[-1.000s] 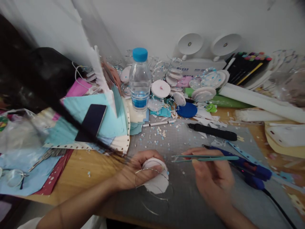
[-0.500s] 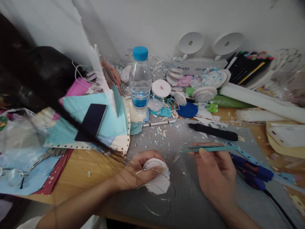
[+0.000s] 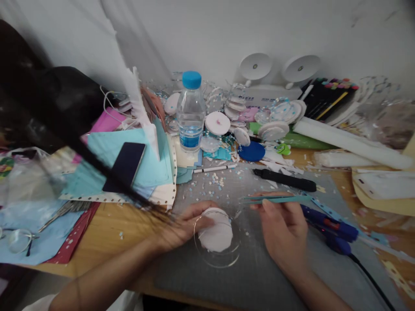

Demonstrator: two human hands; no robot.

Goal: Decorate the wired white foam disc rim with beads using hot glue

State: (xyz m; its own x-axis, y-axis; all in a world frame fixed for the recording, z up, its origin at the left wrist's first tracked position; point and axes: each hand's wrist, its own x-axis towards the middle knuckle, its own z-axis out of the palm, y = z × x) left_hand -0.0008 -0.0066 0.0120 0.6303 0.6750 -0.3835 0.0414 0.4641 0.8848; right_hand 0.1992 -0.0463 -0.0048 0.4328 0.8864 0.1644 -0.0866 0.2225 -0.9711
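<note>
My left hand (image 3: pixel 194 224) is closed on a white paper disc (image 3: pixel 218 237), the thumb lying across its top. Loops of thin shiny wire (image 3: pixel 223 266) curve around the disc and hang below it. To the right, my right hand (image 3: pixel 283 233) pinches a pair of teal tweezers (image 3: pixel 280 198), whose tips point left over the grey cutting mat (image 3: pixel 253 276). Small white and blue paper bits (image 3: pixel 215 181) lie scattered on the mat beyond both hands. A blue glue gun (image 3: pixel 330 224) rests just right of my right hand.
A water bottle (image 3: pixel 191 114) stands at the back among several decorated white discs (image 3: pixel 218 123). A phone (image 3: pixel 125 166) lies on coloured paper at the left. A black pen-shaped tool (image 3: pixel 285 179) crosses the mat's far side. Dark strands of hair (image 3: pixel 97 162) cover part of the left view.
The white disc has turned and lifted slightly in my left hand, and the wire loops have swung into a rounder ring. My right hand with the tweezers has shifted a little left.
</note>
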